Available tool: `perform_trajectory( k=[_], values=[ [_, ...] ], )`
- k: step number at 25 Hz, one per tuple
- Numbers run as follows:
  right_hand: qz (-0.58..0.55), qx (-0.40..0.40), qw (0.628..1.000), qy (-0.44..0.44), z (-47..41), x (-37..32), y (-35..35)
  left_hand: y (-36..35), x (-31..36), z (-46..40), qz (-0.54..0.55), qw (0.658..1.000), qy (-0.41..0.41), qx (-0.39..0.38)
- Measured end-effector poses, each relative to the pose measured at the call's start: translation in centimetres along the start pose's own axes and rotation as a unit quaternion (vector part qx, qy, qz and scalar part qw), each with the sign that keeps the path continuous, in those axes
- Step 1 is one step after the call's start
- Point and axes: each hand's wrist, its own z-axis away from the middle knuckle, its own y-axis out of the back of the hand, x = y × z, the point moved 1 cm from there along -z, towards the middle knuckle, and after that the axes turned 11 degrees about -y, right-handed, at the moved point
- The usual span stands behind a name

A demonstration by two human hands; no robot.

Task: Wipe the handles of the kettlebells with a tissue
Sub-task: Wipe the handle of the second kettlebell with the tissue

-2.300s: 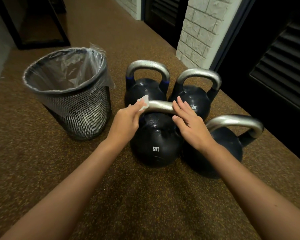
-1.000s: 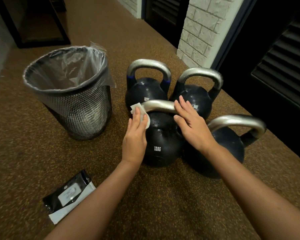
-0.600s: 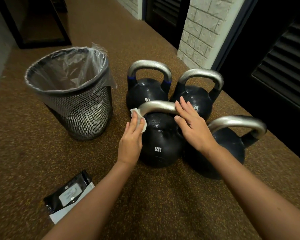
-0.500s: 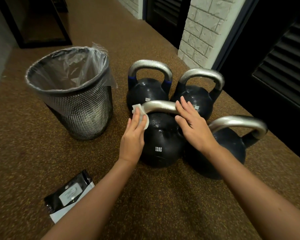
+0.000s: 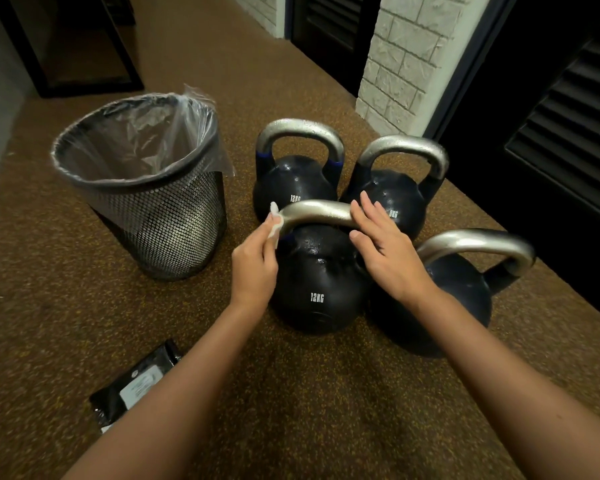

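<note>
left hand (image 5: pixel 255 268) pinches small white tissue (image 5: pixel 275 221) on left bend of near black 12kg kettlebell's silver handle (image 5: pixel 317 213), right hand (image 5: pixel 383 247) flat, fingers straight, steadying it; thin wad may slip off curve, missing underside.

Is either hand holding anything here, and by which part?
The left hand pinches the tissue against the handle's left end. The right hand rests flat on the handle, gripping nothing.

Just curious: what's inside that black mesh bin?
The black mesh bin holds a clear plastic liner. No rubbish shows in the visible part; the crumpled plastic hides its bottom.
</note>
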Motion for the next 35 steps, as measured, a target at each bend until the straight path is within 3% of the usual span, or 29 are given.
perform_trajectory(
  k=[3,7,9,17,22,25,27,29,32,35],
  values=[
    [0.003,0.0,1.0,0.004,0.0,-0.1,0.0,0.3,1.3,-2.9,-0.013,0.999,-0.029,-0.009],
    [0.006,0.0,1.0,0.002,0.0,-0.1,0.1,-1.2,4.0,-4.8,-0.019,0.985,-0.14,-0.101],
    [0.006,-0.002,1.0,0.002,0.1,-0.1,0.2,-1.6,4.0,-4.6,-0.041,0.98,-0.159,-0.112],
    [-0.003,-0.002,1.0,0.004,0.0,0.0,0.2,0.3,1.6,-4.9,-0.046,0.997,-0.023,-0.066],
    [-0.002,-0.004,1.0,0.003,-0.1,0.2,0.0,0.0,2.1,-7.0,-0.078,0.989,-0.002,-0.127],
    [-0.005,-0.001,1.0,0.003,-0.1,0.2,0.1,-0.6,3.3,-6.6,-0.06,0.985,-0.069,-0.143],
    [-0.004,-0.001,1.0,0.005,0.0,0.2,0.1,-0.8,3.1,-4.6,-0.068,0.98,-0.141,-0.119],
    [-0.001,-0.001,1.0,0.006,-0.1,0.1,0.1,-1.0,2.2,-2.3,-0.069,0.982,-0.158,-0.082],
    [-0.001,-0.002,1.0,0.005,-0.1,0.1,0.1,-1.3,1.3,-0.3,-0.039,0.997,-0.069,-0.019],
    [-0.001,-0.003,1.0,0.004,-0.1,0.1,0.1,-1.1,1.8,0.4,0.014,0.987,0.139,0.074]
  ],
)
